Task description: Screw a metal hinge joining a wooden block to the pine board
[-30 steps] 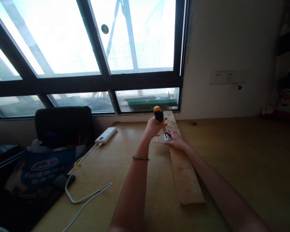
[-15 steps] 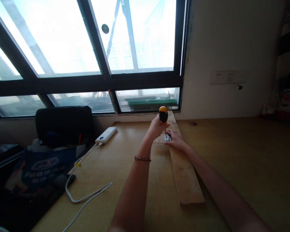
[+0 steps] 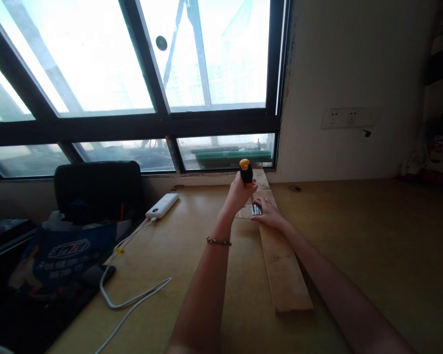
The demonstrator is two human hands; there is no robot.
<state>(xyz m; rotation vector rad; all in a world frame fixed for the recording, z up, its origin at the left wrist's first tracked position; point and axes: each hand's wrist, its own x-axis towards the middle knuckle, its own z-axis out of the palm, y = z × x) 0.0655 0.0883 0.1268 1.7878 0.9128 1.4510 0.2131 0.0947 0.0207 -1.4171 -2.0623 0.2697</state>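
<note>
My left hand (image 3: 239, 194), with a braided bracelet at the wrist, is closed round the black and yellow handle of a screwdriver (image 3: 245, 172). The handle leans left at the top, and the thin shaft runs down towards a small shiny metal plate (image 3: 256, 210). Fingers of my right hand (image 3: 269, 212) grip this plate at its right side and press it on the wood. Below lies a long wooden board (image 3: 284, 270), stretching from near the window towards me. A short wood piece (image 3: 243, 212) juts out to its left. Where the screwdriver tip meets the plate is too small to make out.
The wooden table (image 3: 192, 236) carries a white power bank (image 3: 162, 206) with a white cable (image 3: 133, 301) at left. A dark chair (image 3: 98, 184) and a blue bag (image 3: 66, 260) stand beyond its left edge. Behind are the window and a wall socket (image 3: 342, 118).
The top of the screwdriver handle has tipped slightly left and up, with my left hand shifting a little. My right hand and the metal plate have stayed in place.
</note>
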